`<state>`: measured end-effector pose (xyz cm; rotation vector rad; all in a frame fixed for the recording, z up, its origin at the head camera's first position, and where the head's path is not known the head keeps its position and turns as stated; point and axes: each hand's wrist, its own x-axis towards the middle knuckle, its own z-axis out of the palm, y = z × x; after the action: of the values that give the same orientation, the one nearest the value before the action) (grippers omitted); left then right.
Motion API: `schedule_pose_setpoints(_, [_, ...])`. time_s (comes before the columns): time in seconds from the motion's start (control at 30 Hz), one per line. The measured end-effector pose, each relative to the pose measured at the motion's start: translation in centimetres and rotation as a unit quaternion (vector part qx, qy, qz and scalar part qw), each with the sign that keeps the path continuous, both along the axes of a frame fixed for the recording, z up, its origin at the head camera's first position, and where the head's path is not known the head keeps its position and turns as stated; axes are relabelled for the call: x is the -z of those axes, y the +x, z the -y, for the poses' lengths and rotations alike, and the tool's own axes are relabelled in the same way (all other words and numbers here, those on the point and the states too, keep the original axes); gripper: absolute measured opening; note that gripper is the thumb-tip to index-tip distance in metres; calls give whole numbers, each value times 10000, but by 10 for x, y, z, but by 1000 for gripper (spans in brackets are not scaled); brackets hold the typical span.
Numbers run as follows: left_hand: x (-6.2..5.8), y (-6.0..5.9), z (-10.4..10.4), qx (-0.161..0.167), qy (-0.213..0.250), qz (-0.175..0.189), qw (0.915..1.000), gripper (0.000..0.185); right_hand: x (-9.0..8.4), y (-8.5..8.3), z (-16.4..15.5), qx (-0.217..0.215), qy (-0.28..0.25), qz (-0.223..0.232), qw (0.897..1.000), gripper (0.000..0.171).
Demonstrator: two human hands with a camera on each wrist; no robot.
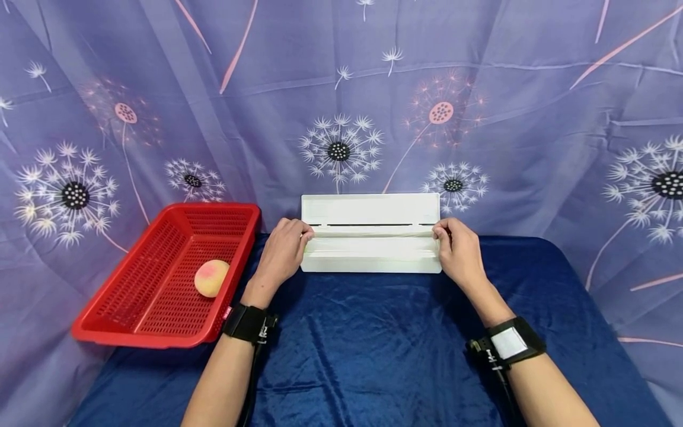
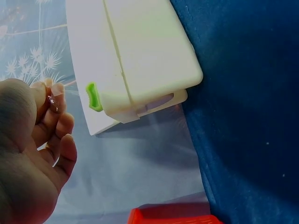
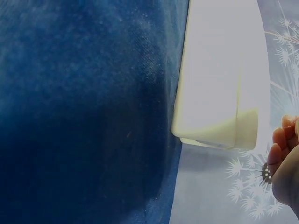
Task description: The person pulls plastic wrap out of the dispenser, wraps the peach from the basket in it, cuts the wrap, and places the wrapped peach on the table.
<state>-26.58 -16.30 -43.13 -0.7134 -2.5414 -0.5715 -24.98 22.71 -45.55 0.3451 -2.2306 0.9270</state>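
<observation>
A long white film dispenser box [image 1: 370,256] lies at the far edge of the blue-covered table [image 1: 373,350], its lid [image 1: 370,209] standing open. My left hand [image 1: 305,235] is at the box's left end, and in the left wrist view its thumb and finger [image 2: 50,93] pinch a bit of clear film. A green slider [image 2: 93,97] sits at that end of the box. My right hand [image 1: 437,233] is at the right end with its fingers curled, pinching the same strip of film. The right wrist view shows only its fingertips [image 3: 280,140] beside the box [image 3: 219,93].
A red plastic basket [image 1: 133,339] stands tilted at the table's left edge, with a peach [image 1: 211,277] inside. A purple dandelion-print cloth [image 1: 341,89] hangs close behind the box. Black wrist straps are on both forearms.
</observation>
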Motion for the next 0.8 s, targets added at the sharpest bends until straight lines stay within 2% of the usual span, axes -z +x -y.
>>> schedule_pose_setpoints(0.27, [-2,0,0,56,61,-128,9999,19,-2,1,1,42,-53,41,10000,13])
schedule_pose_setpoints(0.8, [-8,0,1,51,116,-113,9999,20,-10,0,0,53,-27,82,9999,15])
